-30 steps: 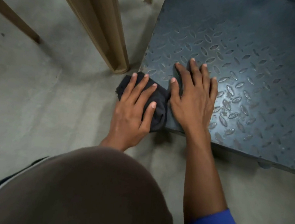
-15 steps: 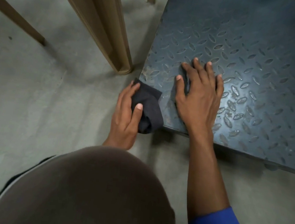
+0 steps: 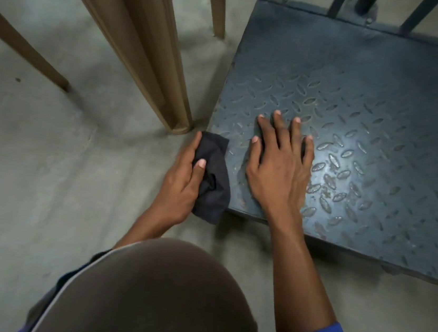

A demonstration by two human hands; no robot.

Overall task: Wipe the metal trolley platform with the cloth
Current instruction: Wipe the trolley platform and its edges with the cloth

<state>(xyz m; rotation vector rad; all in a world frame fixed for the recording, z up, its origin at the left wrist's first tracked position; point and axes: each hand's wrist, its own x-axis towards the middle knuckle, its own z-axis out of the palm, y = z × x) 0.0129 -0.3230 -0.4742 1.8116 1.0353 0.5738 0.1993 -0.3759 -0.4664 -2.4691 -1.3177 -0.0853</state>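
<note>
The left hand (image 3: 181, 182) grips a crumpled dark grey cloth (image 3: 214, 182), thumb on top, at the near-left corner of the blue-grey tread-plate metal trolley platform (image 3: 372, 96). The right hand (image 3: 278, 170) lies flat on that platform, fingers straight and spread. Farther left, tan wooden legs (image 3: 149, 47) stand on the grey concrete floor (image 3: 34, 157).

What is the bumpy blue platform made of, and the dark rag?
The platform looks like painted metal tread plate: raised lozenge bumps, dull blue-grey coat, worn shiny spots. The rag seems soft fabric, dark and matte; it crumples into folds in the left hand.
</note>
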